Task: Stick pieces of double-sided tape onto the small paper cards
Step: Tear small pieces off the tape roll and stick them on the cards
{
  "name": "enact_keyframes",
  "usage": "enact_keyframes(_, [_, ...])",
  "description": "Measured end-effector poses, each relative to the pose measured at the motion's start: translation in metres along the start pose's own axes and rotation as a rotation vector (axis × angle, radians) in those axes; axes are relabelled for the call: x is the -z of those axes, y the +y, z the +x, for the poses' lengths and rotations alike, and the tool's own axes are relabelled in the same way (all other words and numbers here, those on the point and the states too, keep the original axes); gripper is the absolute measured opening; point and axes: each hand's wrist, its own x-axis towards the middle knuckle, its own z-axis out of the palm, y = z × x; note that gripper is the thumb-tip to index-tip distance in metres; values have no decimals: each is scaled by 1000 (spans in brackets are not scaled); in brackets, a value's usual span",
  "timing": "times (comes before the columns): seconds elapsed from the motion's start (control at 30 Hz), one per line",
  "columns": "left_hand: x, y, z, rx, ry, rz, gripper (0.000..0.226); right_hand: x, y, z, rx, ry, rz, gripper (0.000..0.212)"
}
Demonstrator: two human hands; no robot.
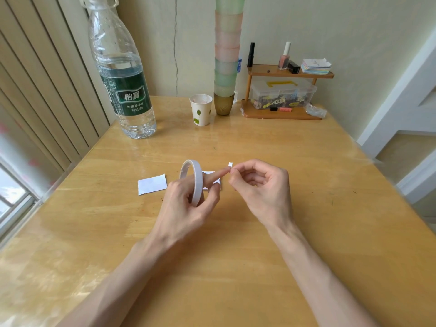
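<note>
Your left hand is up over the wooden worktop, its grip curled round the thin white ring of double-sided tape, which stands on edge. Your index finger stretches out to meet your right hand. There, your right grip is pinched together on a tiny white piece of tape, just at that fingertip. One small white paper card lies flat to the left of the roll. A second white card lies partly hidden under your left fingers. The big clear water bottle stands far left.
</note>
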Motion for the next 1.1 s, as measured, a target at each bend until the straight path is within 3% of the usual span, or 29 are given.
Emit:
enact_keyframes(0.13, [4, 7, 0, 116, -84, -237, 31, 0, -3, 0, -24, -6, 64, 14])
enact_keyframes(0.63, [2, 9, 2, 310, -87, -644, 33, 0, -9, 1, -142, -73, 257, 18])
enact_keyframes(0.93, [4, 10, 4, 352, -115, -709, 30, 3, -11, -1, -161, -90, 324, 9])
enact_keyframes(1.1, [5, 13, 3, 330, -89, -676, 33, 1, -9, 0, -35, -63, 148, 6])
